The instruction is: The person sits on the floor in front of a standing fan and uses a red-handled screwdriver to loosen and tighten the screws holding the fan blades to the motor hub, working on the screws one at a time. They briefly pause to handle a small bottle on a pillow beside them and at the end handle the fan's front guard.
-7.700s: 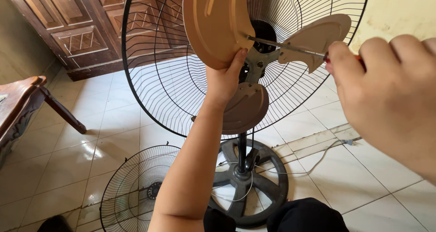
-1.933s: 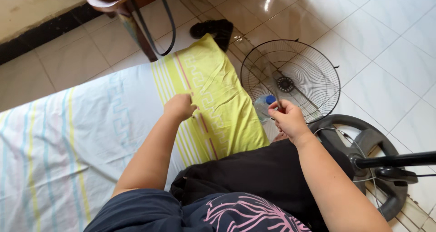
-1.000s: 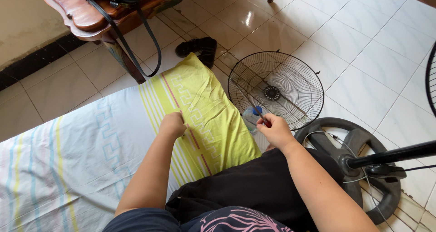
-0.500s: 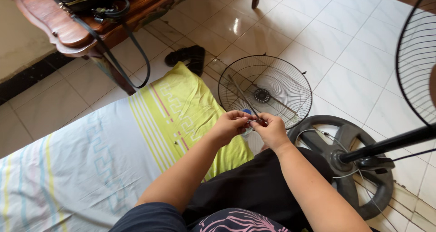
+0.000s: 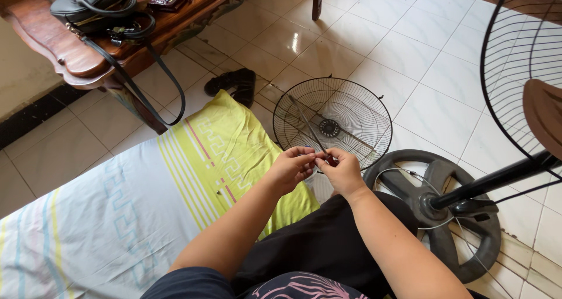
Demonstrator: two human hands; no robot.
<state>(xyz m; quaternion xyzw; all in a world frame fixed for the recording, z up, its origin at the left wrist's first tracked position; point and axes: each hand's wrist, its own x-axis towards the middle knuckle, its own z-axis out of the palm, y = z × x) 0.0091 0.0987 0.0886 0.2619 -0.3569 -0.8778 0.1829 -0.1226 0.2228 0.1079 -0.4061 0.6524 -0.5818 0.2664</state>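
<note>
My left hand point(image 5: 291, 169) and my right hand point(image 5: 341, 171) meet in front of my lap, fingertips touching. Between them they hold a thin screwdriver point(image 5: 304, 123); its metal shaft points up and left over the loose front fan grille point(image 5: 357, 108) lying on the tiled floor. My right hand closes on the handle end, and my left hand pinches at the base of the shaft. Whether something small is also held there is hidden by the fingers. A small dark bit point(image 5: 218, 183) lies on the yellow part of the bed sheet point(image 5: 222, 152).
The standing fan's round black base point(image 5: 439, 199) and slanted pole point(image 5: 497, 179) are at right, with the rear cage point(image 5: 515, 47) and a brown blade point(image 5: 544, 114) above. A wooden bench point(image 5: 70, 47) bears a black handbag point(image 5: 93, 3). Black footwear point(image 5: 234, 82) lies by the mattress.
My view swung from the fan down to the floor and bed. My left hand left the yellow sheet and joined my right hand on the screwdriver.
</note>
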